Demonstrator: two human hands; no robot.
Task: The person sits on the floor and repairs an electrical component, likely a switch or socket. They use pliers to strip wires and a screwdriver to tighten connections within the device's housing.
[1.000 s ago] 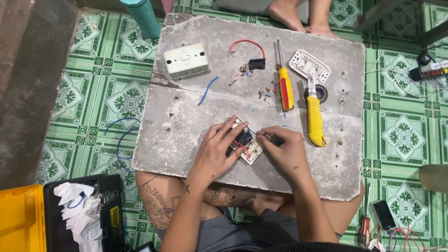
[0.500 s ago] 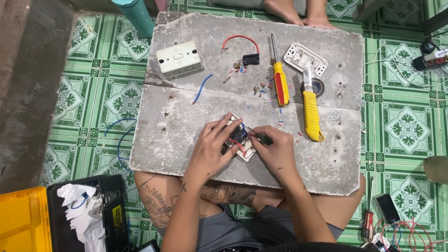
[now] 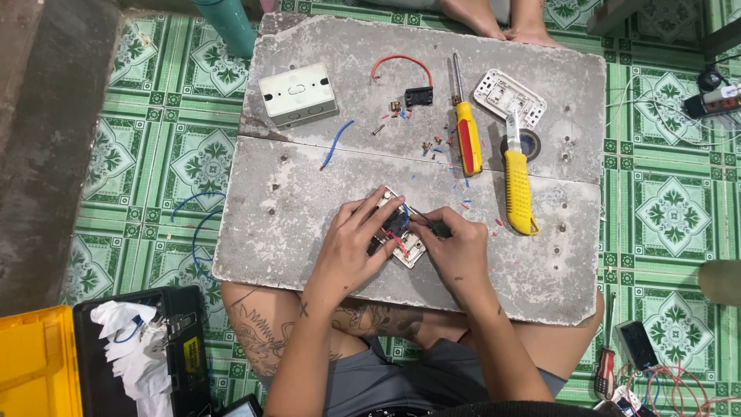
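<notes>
My left hand (image 3: 351, 245) grips a small white switch plate (image 3: 403, 241) with red and blue wires on it, pressed against the grey concrete slab (image 3: 309, 224). Beside it my right hand (image 3: 457, 251) pinches a small dark tool (image 3: 437, 227) whose tip points at the plate's middle. Both hands meet over the plate near the slab's front edge and hide most of it.
On the slab lie a white junction box (image 3: 298, 94), a red wire with a black part (image 3: 409, 81), a red-and-yellow screwdriver (image 3: 465, 127), a yellow-handled tool (image 3: 519, 185), another white switch plate (image 3: 509, 96), tape and loose screws. A yellow and black toolbox (image 3: 93, 359) sits left; another person's feet (image 3: 502, 19) are behind.
The view has drifted slightly. Both hands stay on the switch plate with only small finger movements.
</notes>
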